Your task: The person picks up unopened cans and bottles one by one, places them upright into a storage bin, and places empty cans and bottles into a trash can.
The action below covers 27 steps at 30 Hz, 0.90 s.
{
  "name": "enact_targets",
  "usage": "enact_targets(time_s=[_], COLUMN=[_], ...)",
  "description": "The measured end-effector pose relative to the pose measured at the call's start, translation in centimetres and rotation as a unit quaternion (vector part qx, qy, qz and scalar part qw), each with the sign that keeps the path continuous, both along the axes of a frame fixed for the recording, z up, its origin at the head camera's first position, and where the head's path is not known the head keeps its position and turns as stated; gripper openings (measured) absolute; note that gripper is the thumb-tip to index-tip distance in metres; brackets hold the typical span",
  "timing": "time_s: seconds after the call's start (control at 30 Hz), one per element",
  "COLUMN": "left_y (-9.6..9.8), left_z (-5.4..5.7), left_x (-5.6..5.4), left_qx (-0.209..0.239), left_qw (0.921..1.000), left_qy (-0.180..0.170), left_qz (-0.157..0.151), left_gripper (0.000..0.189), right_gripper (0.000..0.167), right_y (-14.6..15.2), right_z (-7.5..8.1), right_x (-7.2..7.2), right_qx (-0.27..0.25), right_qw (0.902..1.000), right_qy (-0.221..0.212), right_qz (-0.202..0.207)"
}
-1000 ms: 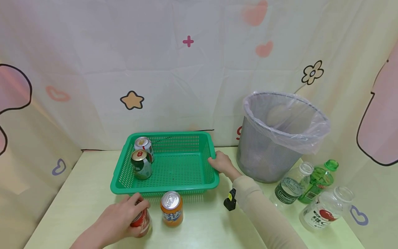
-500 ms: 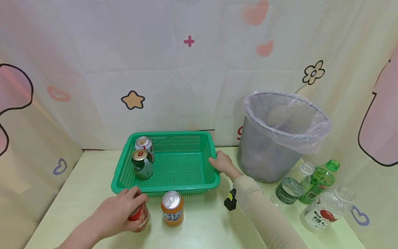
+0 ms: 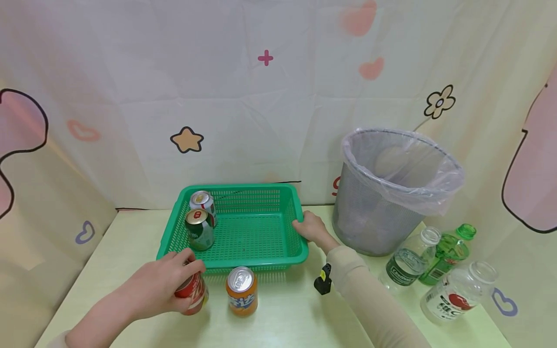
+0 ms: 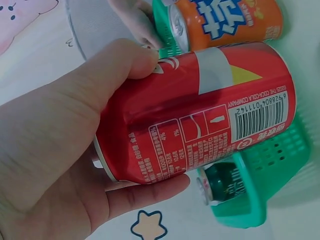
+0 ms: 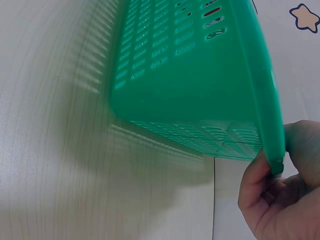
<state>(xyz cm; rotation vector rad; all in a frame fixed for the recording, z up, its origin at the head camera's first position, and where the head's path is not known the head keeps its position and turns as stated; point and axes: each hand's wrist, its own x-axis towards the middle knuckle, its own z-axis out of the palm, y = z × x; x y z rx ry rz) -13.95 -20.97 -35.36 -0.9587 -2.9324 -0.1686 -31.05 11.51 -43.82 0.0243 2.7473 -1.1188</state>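
1. Landmark: the green basket [image 3: 256, 265], on the worktop [image 3: 283, 314]. All sides below as the person sees them.
2. Left hand [image 3: 163, 285]: gripping the red can [image 3: 193, 290] near its top end, thumb on one side, fingers on the other. The can is just outside the basket's near edge, toward its left corner, and leans a little. (Cannot tell for sure whether its base clears the worktop.)
3. Right hand [image 3: 312, 226]: fingers curled under the basket's right rim, thumb opposite. Seems to be steadying it.
4. Inside the basket, at its left end: a dark green can [image 3: 201, 234] upright, with a silver can [image 3: 209, 204] behind it.
5. Outside the basket, in front of its near side: an orange can [image 3: 241, 296], upright, untouched, right of the red one.
6. Right of the basket: a lined wire bin [image 3: 365, 212]; farther right and nearer the person, a clear bottle [image 3: 404, 266], a green bottle [image 3: 444, 256] and a clear jar [image 3: 457, 299].
7. Step in hand, my reading: moving the red can toward the basket.
8. Next move, if so, calls for lifting the can's base above the near rim, then lowering it upright onto bare basket floor, with the right hand's hold kept.
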Motion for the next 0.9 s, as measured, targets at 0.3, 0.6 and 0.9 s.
enact_targets(time_s=[0.3, 0.6, 0.9], left_y=[-0.2, -0.4, -0.8], left_z=[1.9, 3.4, 4.5], left_x=[-0.5, -1.5, -3.2], left_qx=[0.000, -0.006, -0.006], left_qw=[0.9997, 0.9997, 0.9998], left_qy=[0.025, 0.025, 0.019], left_qz=[-0.006, 0.001, 0.001], left_gripper=[0.040, 0.039, 0.038], right_gripper=[0.034, 0.033, 0.033], right_y=[-0.1, 0.0, -0.1], right_z=[0.1, 0.1, 0.1], right_x=[0.0, 0.0, 0.2], right_qx=[0.000, -0.005, -0.011], right_qw=[1.0000, 1.0000, 0.9999], right_qy=[-0.003, -0.002, -0.005], right_qz=[0.001, 0.001, -0.001])
